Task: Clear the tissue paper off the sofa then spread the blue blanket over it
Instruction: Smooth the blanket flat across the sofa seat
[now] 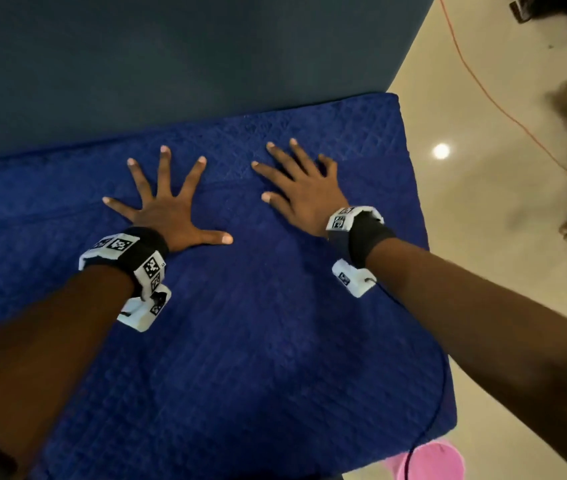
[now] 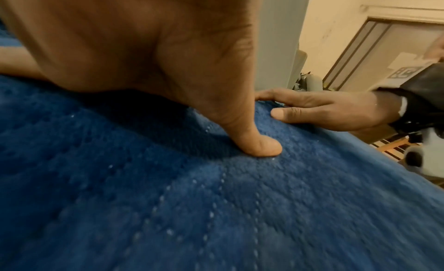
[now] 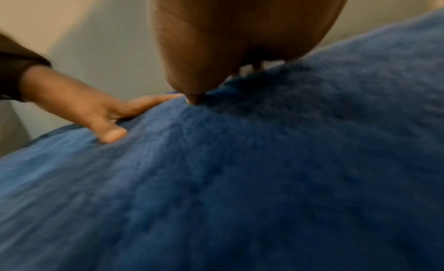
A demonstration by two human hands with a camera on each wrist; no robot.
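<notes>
Blue waffle-quilted fabric is covering the seat: the blue blanket (image 1: 275, 323) is lying over the sofa (image 1: 136, 64), reaching the dark, smooth backrest and hanging over the seat's end by the pale glossy floor (image 1: 482, 237). The left hand (image 1: 167, 209) is pressing flat on it, fingers fanned wide and holding nothing. The right hand (image 1: 304, 192), just beside it, is resting palm-down with fingers straight and a little spread, also holding nothing. No tissue paper is showing anywhere, so the clearing step looks done and the smoothing of the spread seems to be in hand. A faint crease is running across the cloth near the fingertips; next, the palms would probably need to sweep outward to flatten it. In the left wrist view the nap is looking plush, with dotted stitch lines.
</notes>
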